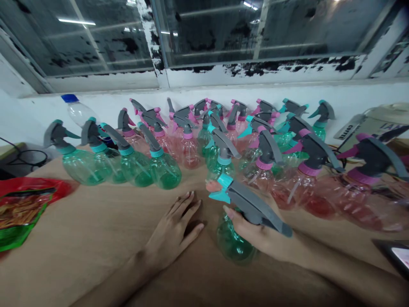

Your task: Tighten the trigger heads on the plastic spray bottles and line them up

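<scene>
My right hand (255,232) is wrapped round a green spray bottle (234,245) with a grey trigger and a teal nozzle, which stands on the wooden table (96,238). One fingertip shows beside the nozzle. My left hand (174,230) lies flat on the table just left of that bottle, fingers stretched out and holding nothing. Behind both hands stand several green spray bottles (134,164) on the left and several pink spray bottles (300,183) on the right.
A clear bottle with a blue cap (76,111) lies at the back left by the white wall. A red and green snack bag (22,209) rests at the left edge. A phone (398,256) lies at the right edge. Black cables (28,157) are at far left.
</scene>
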Motion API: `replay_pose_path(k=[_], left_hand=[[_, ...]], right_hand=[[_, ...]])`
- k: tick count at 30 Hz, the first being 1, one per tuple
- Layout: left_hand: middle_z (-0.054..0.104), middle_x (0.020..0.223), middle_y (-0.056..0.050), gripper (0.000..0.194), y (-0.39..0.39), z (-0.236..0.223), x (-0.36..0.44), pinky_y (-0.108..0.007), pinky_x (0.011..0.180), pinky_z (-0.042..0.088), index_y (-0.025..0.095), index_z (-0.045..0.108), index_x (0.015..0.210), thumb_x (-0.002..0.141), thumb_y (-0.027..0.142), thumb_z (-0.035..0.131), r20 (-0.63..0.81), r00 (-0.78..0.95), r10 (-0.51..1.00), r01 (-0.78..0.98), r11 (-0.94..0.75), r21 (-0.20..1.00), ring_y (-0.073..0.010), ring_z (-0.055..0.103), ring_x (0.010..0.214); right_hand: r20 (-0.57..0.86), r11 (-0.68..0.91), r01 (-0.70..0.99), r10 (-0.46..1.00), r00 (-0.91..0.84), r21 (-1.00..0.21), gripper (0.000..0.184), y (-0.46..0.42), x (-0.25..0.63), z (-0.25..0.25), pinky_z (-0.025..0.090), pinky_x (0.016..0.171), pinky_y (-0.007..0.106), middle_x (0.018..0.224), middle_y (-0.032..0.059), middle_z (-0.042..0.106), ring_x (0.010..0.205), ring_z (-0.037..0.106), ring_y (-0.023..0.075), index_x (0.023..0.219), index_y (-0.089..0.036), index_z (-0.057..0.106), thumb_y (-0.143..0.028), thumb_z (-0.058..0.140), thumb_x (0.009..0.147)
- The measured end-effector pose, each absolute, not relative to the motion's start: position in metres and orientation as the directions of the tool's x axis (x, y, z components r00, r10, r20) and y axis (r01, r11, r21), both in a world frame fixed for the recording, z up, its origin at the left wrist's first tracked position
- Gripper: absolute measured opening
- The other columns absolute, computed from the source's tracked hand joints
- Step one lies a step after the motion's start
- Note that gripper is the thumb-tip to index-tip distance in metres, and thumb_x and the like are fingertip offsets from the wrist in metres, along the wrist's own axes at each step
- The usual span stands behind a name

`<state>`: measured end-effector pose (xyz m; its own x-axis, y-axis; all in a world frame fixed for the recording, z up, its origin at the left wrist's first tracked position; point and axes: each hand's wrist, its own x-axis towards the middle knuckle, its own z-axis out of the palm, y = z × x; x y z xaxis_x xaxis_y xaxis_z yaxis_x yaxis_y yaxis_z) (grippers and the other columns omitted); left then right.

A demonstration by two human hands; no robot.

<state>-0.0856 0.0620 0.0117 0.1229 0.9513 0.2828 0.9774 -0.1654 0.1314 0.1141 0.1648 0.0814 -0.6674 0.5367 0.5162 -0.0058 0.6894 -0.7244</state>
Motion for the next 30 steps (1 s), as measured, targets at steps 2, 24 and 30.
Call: replay_pose_path(k=[2, 24, 30], left_hand=[[0.035, 0.142, -0.014, 0.048, 0.0620, 0.0110, -0.0860, -0.048, 0.105, 0.030, 0.015, 0.041, 0.132, 0.090, 0.040, 0.045, 0.277, 0.130, 0.952, 0.977, -0.170, 0.126, -0.0271, 0.030, 0.132], [0.035, 0.143, -0.010, 0.047, 0.0615, 0.0079, -0.0887, -0.049, 0.106, 0.030, 0.020, 0.040, 0.133, 0.090, 0.037, 0.047, 0.287, 0.141, 0.948, 0.974, -0.185, 0.133, -0.0269, 0.030, 0.132], [0.033, 0.144, -0.011, 0.049, 0.0623, 0.0069, -0.0898, -0.049, 0.106, 0.030, 0.019, 0.038, 0.134, 0.090, 0.038, 0.047, 0.280, 0.152, 0.948, 0.974, -0.191, 0.118, -0.0268, 0.029, 0.133]], right_hand=[[0.509, 0.682, -0.002, 0.544, -0.667, -0.732, 0.015, 0.1648, 0.1138, 0.0784, 0.049, 0.061, 0.031, 0.069, -0.0016, 0.057, 0.063, 0.055, 0.0153, 0.078, -0.025, 0.057, -0.012, 0.050, 0.077], [0.526, 0.642, -0.094, 0.524, -0.670, -0.761, 0.007, 0.1624, 0.1169, 0.0830, 0.052, 0.070, 0.029, 0.079, -0.0013, 0.061, 0.075, 0.061, 0.0144, 0.085, -0.023, 0.056, -0.018, 0.053, 0.082], [0.480, 0.609, -0.069, 0.546, -0.687, -0.790, 0.007, 0.1624, 0.1165, 0.0772, 0.052, 0.068, 0.029, 0.076, -0.0008, 0.060, 0.071, 0.061, 0.0148, 0.084, -0.023, 0.058, -0.021, 0.051, 0.085]])
